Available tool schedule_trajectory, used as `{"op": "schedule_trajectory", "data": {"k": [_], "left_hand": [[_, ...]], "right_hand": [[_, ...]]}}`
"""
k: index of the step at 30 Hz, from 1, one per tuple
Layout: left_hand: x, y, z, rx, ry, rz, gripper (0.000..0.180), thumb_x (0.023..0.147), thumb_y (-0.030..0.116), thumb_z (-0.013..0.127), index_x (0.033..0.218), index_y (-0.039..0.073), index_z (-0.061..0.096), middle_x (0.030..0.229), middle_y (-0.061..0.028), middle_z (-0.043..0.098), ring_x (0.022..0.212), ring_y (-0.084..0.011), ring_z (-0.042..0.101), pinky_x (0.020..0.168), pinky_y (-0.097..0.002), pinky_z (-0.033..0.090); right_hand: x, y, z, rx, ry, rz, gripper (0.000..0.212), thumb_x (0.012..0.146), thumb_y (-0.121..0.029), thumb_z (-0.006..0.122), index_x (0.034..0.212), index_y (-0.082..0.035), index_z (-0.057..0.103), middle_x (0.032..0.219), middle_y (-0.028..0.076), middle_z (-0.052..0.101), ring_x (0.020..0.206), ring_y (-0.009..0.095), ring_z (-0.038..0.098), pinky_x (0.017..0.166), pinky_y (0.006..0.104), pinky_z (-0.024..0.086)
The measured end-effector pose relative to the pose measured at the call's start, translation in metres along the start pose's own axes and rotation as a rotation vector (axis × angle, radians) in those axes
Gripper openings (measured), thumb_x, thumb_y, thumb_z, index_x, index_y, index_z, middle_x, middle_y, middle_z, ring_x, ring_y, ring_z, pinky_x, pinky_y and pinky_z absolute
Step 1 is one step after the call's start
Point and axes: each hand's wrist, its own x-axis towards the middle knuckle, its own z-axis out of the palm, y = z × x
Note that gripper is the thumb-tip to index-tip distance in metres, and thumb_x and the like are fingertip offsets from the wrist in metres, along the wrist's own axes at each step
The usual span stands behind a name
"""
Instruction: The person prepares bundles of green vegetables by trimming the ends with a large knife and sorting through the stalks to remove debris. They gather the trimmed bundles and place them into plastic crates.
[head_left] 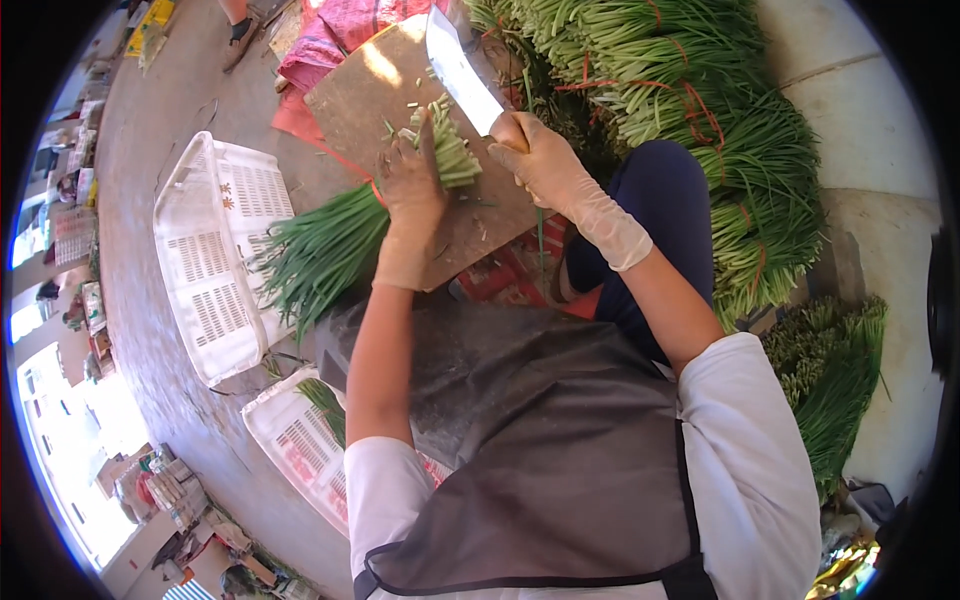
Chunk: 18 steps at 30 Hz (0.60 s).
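**Stalk bunch under the left hand, knife in the right**

Position: one bunch of green stalks [335, 235] lies across the left edge of the work surface [350, 95], a brown board. Pale butt ends rest on the board; the leafy ends overhang that edge toward a white crate [195, 250].

Grip: left hand [412, 180], gloved, is laid over the bunch near its pale end; whether the fingers close underneath is hidden. Right hand [540, 165], also gloved, is wrapped around the handle of a knife [460, 75], blade toward the surface's far edge. Cannot tell how high it stands off the board.

Handling (estimate): light to moderate weight; butts fairly stiff, leaves limp and easily bruised. Likely slick if damp, and single stalks may slide out. Best hold: around the firm pale part, beside the red tie [377, 192], leaves left free.

Count: 1 knife, 1 board, 1 bunch under the hand, 2 white crates, the second [290, 440] nearer the wearer. Stacked bunches [690, 100] beyond the right edge: overlapping, not countable. Separate smaller heap [830, 370]: 1. Pale cut bits on the surface: several, too small to count.
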Motion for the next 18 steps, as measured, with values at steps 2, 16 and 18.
{"op": "schedule_trajectory", "data": {"k": [2, 16, 18], "left_hand": [[0.023, -0.004, -0.009, -0.023, 0.046, -0.013, 0.102, 0.066, 0.034, 0.080, 0.150, 0.014, 0.025, 0.124, -0.0176, 0.058, 0.114, -0.0339, 0.057, 0.100, -0.0452, 0.043], [0.049, 0.003, 0.002, -0.185, -0.187, -0.131, 0.063, 0.065, 0.041, 0.080, 0.110, 0.001, 0.060, 0.106, -0.0218, 0.067, 0.100, -0.0384, 0.065, 0.084, -0.0447, 0.053], [0.054, 0.003, -0.006, -0.191, -0.285, -0.097, 0.063, 0.065, 0.041, 0.079, 0.110, 0.001, 0.060, 0.107, -0.0220, 0.066, 0.100, -0.0379, 0.065, 0.085, -0.0450, 0.053]], "right_hand": [[0.011, 0.020, 0.003, -0.171, 0.065, -0.142, 0.047, 0.092, -0.022, 0.061, 0.130, 0.000, 0.043, 0.080, 0.007, 0.058, 0.060, 0.013, 0.056, 0.054, 0.0273, 0.047], [-0.005, 0.037, 0.023, -0.467, 0.169, -0.201, 0.036, 0.097, -0.033, 0.052, 0.116, -0.003, 0.048, 0.093, 0.020, 0.064, 0.085, 0.041, 0.062, 0.071, 0.0473, 0.050], [-0.004, 0.039, 0.028, -0.514, 0.183, -0.189, 0.036, 0.097, -0.035, 0.051, 0.115, -0.004, 0.048, 0.092, 0.019, 0.065, 0.085, 0.040, 0.063, 0.071, 0.0477, 0.050]]}}
